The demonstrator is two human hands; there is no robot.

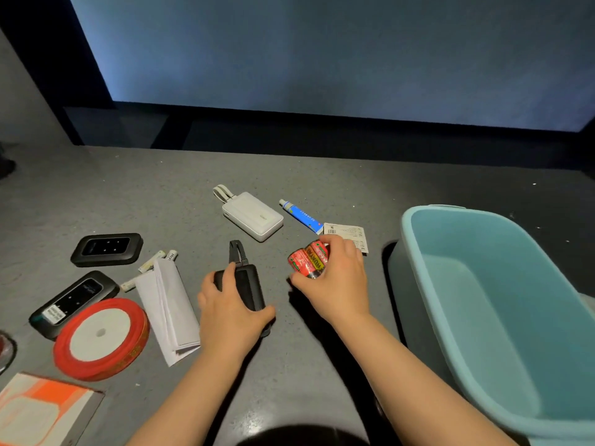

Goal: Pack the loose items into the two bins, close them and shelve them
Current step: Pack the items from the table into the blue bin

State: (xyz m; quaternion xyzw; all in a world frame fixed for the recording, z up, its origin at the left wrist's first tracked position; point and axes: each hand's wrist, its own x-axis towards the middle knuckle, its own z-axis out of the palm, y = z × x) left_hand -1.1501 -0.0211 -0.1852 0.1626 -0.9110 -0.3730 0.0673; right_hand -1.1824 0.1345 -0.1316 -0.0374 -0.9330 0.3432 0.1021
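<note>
Nothing sits in the blue bin [483,284] yet; left hand [231,304] grips a black power bank [246,284], right hand [338,278] clutches red batteries [307,259], the rest unpacked.

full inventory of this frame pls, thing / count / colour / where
bin: 1, light blue, right, open, looks empty
white power bank: 1, white with strap, centre far
black power bank: 1, black, centre, under left hand
toothpaste tube: 1, blue and white, right of white power bank
paper slip: 1, white, printed, behind right hand
batteries pack: 1, red, in right hand
pocket routers: 2, black, left
loose batteries: a few, white, left of centre
folded paper: 1, white, left of centre
ribbon reel: 1, red with white core, near left
orange card: 1, orange and white, bottom left corner
left hand: grips black power bank
right hand: holds batteries pack
</note>
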